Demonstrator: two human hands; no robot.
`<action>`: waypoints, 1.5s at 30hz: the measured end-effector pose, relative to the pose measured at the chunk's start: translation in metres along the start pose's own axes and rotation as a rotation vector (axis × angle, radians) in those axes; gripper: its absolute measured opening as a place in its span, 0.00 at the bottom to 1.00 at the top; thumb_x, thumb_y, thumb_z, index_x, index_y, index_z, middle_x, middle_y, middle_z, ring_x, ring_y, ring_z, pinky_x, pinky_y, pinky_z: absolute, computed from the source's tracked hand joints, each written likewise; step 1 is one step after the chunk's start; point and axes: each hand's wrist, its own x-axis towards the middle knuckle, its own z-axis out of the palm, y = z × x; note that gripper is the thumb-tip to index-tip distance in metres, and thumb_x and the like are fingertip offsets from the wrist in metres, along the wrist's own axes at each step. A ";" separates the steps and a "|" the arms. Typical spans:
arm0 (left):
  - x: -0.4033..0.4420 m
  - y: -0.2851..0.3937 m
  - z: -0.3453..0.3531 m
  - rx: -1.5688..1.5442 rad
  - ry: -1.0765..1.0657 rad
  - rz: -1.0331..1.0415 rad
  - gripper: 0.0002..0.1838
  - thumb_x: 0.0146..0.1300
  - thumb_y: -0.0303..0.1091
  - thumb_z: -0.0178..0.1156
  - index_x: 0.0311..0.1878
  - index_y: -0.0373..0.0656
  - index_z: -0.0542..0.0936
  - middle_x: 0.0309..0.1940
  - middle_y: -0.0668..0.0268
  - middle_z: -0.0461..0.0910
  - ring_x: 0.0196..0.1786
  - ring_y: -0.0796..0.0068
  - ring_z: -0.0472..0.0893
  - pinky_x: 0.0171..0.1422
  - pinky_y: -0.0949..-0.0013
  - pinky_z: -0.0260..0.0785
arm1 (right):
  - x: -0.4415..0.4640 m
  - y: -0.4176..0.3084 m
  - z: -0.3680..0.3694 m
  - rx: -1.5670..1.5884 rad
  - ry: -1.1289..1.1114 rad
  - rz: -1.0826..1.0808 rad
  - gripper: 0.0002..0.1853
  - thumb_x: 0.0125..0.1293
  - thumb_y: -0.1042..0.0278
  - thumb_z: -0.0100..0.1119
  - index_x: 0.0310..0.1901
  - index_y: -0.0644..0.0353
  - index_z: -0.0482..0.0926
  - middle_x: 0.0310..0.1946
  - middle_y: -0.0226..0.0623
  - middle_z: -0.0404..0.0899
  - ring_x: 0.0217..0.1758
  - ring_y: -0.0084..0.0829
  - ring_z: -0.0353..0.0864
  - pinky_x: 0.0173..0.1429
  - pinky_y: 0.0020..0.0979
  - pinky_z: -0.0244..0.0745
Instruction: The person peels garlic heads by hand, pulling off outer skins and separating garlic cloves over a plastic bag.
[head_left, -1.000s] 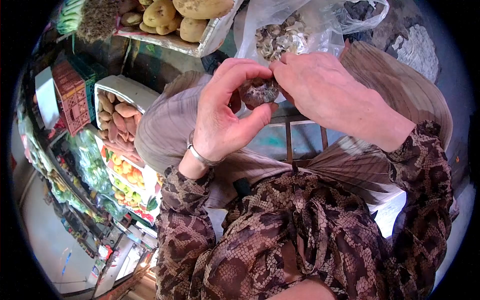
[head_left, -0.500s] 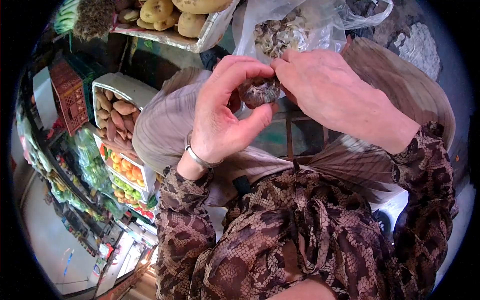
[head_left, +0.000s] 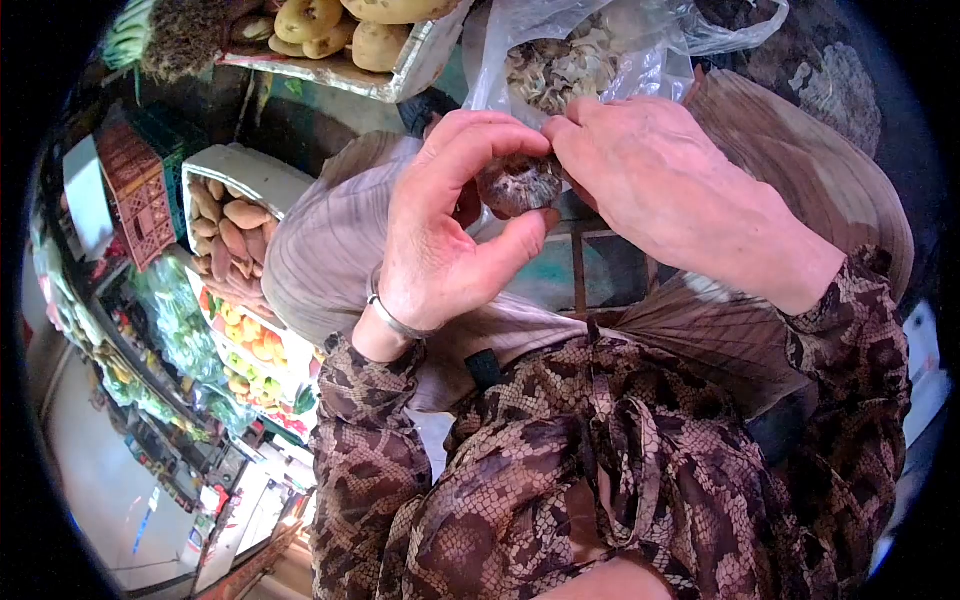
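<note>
A round, brownish bulb (head_left: 520, 186) with a rough, dark top is held up above my lap. My left hand (head_left: 447, 222) curls round its left side, with the fingers over the top and the thumb below. My right hand (head_left: 660, 178) is closed in a pinch at the bulb's right edge; its fingertips are partly hidden behind the hand. Just beyond the hands lies an open clear plastic bag (head_left: 490, 70) with pale, dry pieces (head_left: 560, 72) inside.
Potatoes (head_left: 380, 47) lie in a white foam box (head_left: 415, 68) at the top. Sweet potatoes (head_left: 236, 240) fill another foam box at the left, near a reddish plastic crate (head_left: 135, 190) and colourful fruit (head_left: 250, 345). My knees flank the hands.
Both hands stay almost in place around the bulb. The view has shifted slightly, so the boxes and bag sit a little differently in it.
</note>
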 end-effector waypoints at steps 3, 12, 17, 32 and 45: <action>-0.001 0.000 0.001 -0.035 0.006 -0.012 0.23 0.49 0.26 0.68 0.52 0.40 0.81 0.47 0.66 0.77 0.40 0.78 0.77 0.38 0.77 0.68 | 0.001 -0.001 -0.001 -0.008 -0.024 0.011 0.11 0.66 0.72 0.55 0.48 0.67 0.76 0.37 0.46 0.76 0.43 0.48 0.79 0.48 0.44 0.72; -0.001 0.000 -0.001 0.028 -0.019 -0.021 0.23 0.49 0.26 0.68 0.52 0.40 0.81 0.47 0.67 0.76 0.37 0.81 0.75 0.37 0.78 0.65 | 0.000 0.000 0.000 -0.026 -0.037 0.013 0.13 0.65 0.73 0.56 0.49 0.68 0.76 0.38 0.46 0.77 0.43 0.48 0.80 0.47 0.45 0.73; -0.002 0.004 -0.002 -0.022 -0.055 -0.050 0.25 0.50 0.22 0.68 0.55 0.37 0.79 0.53 0.62 0.75 0.50 0.74 0.74 0.53 0.72 0.65 | 0.000 -0.002 -0.002 -0.039 -0.070 0.035 0.12 0.66 0.73 0.55 0.49 0.68 0.76 0.39 0.47 0.78 0.44 0.49 0.80 0.48 0.45 0.74; -0.003 0.010 -0.001 -0.015 -0.110 -0.115 0.26 0.51 0.16 0.65 0.56 0.35 0.77 0.59 0.58 0.73 0.62 0.68 0.75 0.68 0.67 0.66 | -0.001 0.001 0.001 -0.007 0.110 -0.059 0.08 0.58 0.74 0.57 0.37 0.69 0.80 0.32 0.52 0.82 0.39 0.51 0.85 0.43 0.45 0.80; -0.002 0.011 0.000 -0.008 -0.114 -0.128 0.26 0.52 0.17 0.66 0.57 0.36 0.76 0.59 0.60 0.72 0.61 0.71 0.75 0.67 0.69 0.67 | -0.002 -0.002 -0.004 -0.044 0.043 -0.007 0.08 0.56 0.76 0.59 0.37 0.70 0.82 0.33 0.53 0.83 0.41 0.51 0.87 0.45 0.44 0.82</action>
